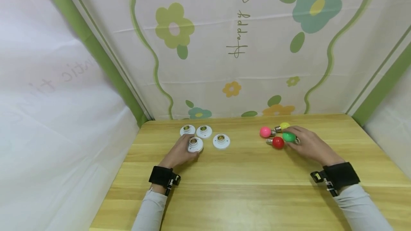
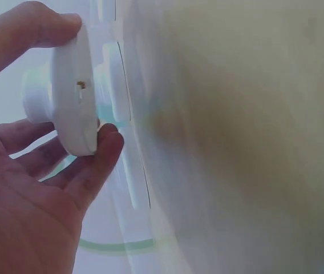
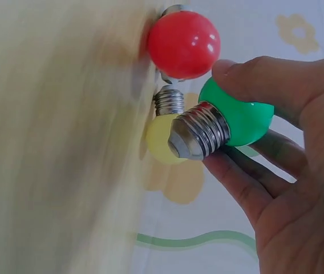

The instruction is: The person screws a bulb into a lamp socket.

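Note:
My left hand (image 1: 182,152) grips a round white lamp holder (image 1: 195,144) by its edge, thumb on one side and fingers on the other. In the left wrist view this lamp holder (image 2: 73,91) is lifted off the table, seen from its side. Beyond it lie a second lamp holder (image 1: 187,130), a third (image 1: 203,131) and another (image 1: 221,141), sockets up. My right hand (image 1: 309,145) holds a green bulb (image 1: 289,137) between thumb and fingers; its metal screw base (image 3: 199,134) points away from the palm. Close by are a red bulb (image 1: 278,142), a pink bulb (image 1: 265,132) and a yellow bulb (image 1: 284,126).
The wooden table (image 1: 224,195) ends at a white cloth wall (image 1: 208,70) printed with flowers. More white cloth (image 1: 57,127) hangs along the left side. Each wrist wears a black strap, the left strap (image 1: 160,176) and the right strap (image 1: 341,178).

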### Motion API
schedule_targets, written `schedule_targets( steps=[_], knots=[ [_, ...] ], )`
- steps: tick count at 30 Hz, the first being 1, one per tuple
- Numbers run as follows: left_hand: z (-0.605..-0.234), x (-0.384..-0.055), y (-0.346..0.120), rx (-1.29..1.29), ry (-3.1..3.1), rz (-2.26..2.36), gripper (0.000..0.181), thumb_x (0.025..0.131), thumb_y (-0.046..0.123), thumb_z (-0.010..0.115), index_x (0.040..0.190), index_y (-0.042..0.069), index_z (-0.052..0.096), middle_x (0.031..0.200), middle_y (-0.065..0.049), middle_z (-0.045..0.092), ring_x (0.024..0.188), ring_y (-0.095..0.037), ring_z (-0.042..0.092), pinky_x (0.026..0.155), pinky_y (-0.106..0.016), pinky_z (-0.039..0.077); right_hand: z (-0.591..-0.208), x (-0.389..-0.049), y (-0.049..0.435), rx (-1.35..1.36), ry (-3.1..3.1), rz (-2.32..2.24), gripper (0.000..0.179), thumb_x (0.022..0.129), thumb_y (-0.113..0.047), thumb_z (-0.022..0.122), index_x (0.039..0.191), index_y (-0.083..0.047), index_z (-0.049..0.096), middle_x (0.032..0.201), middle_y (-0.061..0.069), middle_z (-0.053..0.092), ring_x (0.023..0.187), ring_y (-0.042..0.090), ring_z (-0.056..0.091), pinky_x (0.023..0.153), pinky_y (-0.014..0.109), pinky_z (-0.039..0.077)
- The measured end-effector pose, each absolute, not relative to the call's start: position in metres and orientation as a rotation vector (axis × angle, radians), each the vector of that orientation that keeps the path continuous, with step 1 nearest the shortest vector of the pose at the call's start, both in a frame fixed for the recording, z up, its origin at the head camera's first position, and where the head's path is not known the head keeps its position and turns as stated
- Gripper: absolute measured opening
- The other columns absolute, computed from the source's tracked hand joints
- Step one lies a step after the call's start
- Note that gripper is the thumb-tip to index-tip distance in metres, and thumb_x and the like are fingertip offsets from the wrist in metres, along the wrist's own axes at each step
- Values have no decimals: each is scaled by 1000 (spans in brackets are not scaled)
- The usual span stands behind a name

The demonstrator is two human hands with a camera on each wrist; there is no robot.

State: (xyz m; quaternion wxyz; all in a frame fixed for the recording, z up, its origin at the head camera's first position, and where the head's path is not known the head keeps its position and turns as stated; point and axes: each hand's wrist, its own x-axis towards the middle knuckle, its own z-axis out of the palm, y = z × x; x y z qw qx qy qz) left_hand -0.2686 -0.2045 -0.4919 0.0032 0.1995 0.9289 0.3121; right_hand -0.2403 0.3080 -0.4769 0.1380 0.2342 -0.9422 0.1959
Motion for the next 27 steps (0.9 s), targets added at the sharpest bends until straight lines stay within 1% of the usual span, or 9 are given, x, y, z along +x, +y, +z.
schedule_targets(
  steps=[4,9,14,19,23,27],
  knots=[
    [-490,-270,-200,641,2916,985,75,85,18,88,148,-4,53,149,-23,56,138,-38,55,118,-53,47,-474,-240,305,706,-2715,572,53,87,-1,84,137,-9,68,135,24,68,122,48,66,96,67,57],
    [-491,-273,-195,655,2901,1005,76,86,21,88,149,-2,53,151,-22,55,142,-38,52,121,-53,44,-470,-240,299,730,-2680,578,53,87,0,84,136,-8,67,133,21,69,120,45,68,94,65,59],
    [-490,-273,-189,685,2892,1015,74,87,21,87,148,-2,53,149,-21,55,137,-38,55,118,-54,47,-466,-239,291,740,-2640,594,51,87,0,84,134,-5,67,129,20,72,117,42,71,92,61,60],
    [-489,-272,-183,729,2871,1040,73,87,20,86,148,-3,52,147,-21,54,132,-37,59,114,-54,51,-465,-239,284,741,-2641,606,47,87,-1,84,130,-1,66,123,17,74,109,34,73,89,55,62],
    [-487,-273,-177,759,2850,1052,73,89,19,84,151,-1,51,152,-20,52,137,-38,56,116,-54,49,-461,-240,279,745,-2671,603,47,88,-3,84,130,0,64,123,18,73,108,33,73,88,53,62],
    [-487,-275,-171,781,2840,1066,74,89,17,84,152,0,50,155,-20,52,143,-39,52,120,-55,45,-458,-242,274,803,-2669,573,49,89,-4,84,134,-1,65,127,20,73,113,37,72,91,56,62]
  ],
)
